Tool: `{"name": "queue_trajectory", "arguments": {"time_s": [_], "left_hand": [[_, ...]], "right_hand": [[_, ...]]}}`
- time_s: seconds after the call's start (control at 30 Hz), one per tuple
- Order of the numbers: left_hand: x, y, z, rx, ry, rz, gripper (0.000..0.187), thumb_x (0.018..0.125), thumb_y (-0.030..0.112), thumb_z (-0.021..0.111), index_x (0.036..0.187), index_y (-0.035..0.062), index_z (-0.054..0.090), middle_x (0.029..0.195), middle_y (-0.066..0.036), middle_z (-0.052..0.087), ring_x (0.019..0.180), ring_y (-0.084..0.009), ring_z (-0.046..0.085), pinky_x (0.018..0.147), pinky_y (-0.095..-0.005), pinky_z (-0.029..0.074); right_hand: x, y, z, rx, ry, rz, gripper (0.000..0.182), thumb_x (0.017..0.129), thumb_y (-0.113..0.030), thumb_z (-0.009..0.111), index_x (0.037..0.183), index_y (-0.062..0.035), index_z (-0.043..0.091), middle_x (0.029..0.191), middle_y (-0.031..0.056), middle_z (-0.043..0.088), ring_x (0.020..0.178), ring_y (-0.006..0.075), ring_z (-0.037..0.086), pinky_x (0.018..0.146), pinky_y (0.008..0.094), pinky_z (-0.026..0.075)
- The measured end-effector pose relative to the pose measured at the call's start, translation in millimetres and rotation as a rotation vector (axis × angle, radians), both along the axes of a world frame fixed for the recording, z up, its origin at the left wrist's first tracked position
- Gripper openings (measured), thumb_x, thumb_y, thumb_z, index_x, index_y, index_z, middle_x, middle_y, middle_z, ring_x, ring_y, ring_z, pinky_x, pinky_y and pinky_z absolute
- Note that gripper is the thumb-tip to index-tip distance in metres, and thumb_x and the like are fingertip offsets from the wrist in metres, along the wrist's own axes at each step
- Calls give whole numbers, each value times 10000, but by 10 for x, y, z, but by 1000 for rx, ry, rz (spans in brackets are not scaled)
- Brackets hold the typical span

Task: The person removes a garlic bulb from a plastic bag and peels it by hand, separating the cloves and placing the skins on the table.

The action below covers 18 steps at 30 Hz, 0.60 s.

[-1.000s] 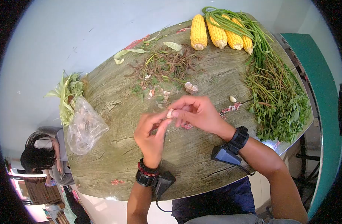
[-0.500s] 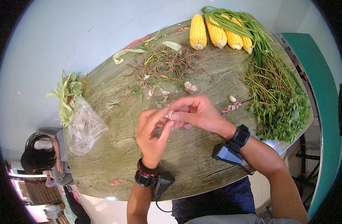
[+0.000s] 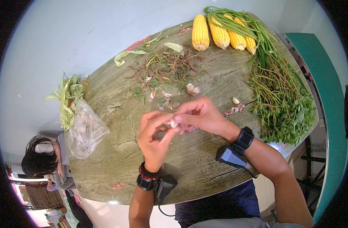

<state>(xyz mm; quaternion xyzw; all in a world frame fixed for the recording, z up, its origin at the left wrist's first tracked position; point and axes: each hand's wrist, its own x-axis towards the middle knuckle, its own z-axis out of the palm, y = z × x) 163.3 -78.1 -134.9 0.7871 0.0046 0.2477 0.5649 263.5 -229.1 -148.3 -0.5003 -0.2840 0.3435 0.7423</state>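
Observation:
A small pale garlic clove [image 3: 173, 123] is pinched between the fingertips of both hands, above the middle of the wooden table. My left hand [image 3: 155, 135] grips it from the left with thumb and forefinger. From the right, the thumb and fingers of my right hand [image 3: 198, 116] press on it. Just beyond the hands lies part of a garlic bulb [image 3: 192, 89], with scraps of garlic skin [image 3: 166, 95] beside it. A peeled clove [image 3: 235, 100] rests to the right of my right hand.
Wilted stems and trimmings [image 3: 168, 66] lie behind the hands. Several corn cobs [image 3: 200, 33] sit at the back right, beside a long heap of greens [image 3: 282, 102]. A clear plastic bag [image 3: 86, 131] and corn husks [image 3: 70, 95] are on the left. A person [image 3: 43, 155] sits beyond the left edge.
The clove has turned and shifted slightly downward between my fingertips, showing more of its pale surface. Both hands stay in nearly the same place.

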Motion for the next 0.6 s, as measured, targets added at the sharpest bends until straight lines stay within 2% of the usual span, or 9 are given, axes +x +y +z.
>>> {"name": "queue_trajectory", "arguments": {"time_s": [0.17, 0.23, 0.27, 0.33, 0.43, 0.53, 0.6], "left_hand": [[-4, -2, -13, 33, -4, -19, 321, 721, -77, 751, 1005, 50, 673, 1068, -82, 555, 919, -155, 617, 694, -246, 562], [-12, 20, -64, 127, -31, -41, 299, 731, -95, 735, 992, 14, 640, 1076, -89, 544, 929, -152, 606, 711, -241, 551], [-15, 28, -81, 174, -45, -52, 288, 735, -104, 726, 985, -4, 624, 1080, -92, 538, 934, -151, 600, 720, -239, 545], [-14, -1, -58, 83, -32, -25, 291, 737, -104, 727, 981, -3, 606, 1084, -96, 548, 931, -152, 605, 728, -243, 543], [-9, -22, -33, -50, 30, 18, 289, 747, -99, 724, 976, -1, 578, 1088, -102, 569, 938, -148, 607, 738, -252, 543], [11, -44, -34, -199, 42, -40, 278, 758, -87, 722, 966, 4, 561, 1066, -96, 602, 941, -142, 608, 740, -255, 540], [7, -45, -34, -249, 84, -91, 267, 763, -79, 720, 957, 6, 557, 1035, -87, 623, 931, -137, 612, 747, -256, 535]], "right_hand": [[0, 0, -36, -2, 22, -12, 173, 944, -184, 610, 914, -33, 689, 739, 15, 678, 613, 42, 603, 507, 183, 440], [-3, -3, 3, -59, 47, -24, 177, 949, -178, 598, 897, -34, 685, 741, 5, 676, 623, 44, 609, 513, 183, 445], [-5, -3, 0, -64, 11, -26, 168, 951, -174, 592, 932, -31, 677, 772, 6, 676, 637, 42, 608, 514, 181, 446], [-16, -3, -12, -75, -59, -30, 172, 956, -167, 578, 1003, -24, 661, 835, 8, 677, 664, 37, 606, 516, 177, 446], [-67, 40, 53, 25, -36, -145, 280, 927, -206, 621, 1148, -36, 604, 917, 15, 644, 692, 51, 583, 535, 203, 457], [-74, 70, 0, -12, -547, -269, 446, 878, -270, 677, 1246, -60, 537, 953, 24, 601, 701, 89, 558, 565, 248, 471], [-69, 22, 56, -79, -445, -202, 495, 843, -307, 712, 1236, -65, 534, 922, 31, 584, 687, 116, 547, 582, 271, 474]]}}
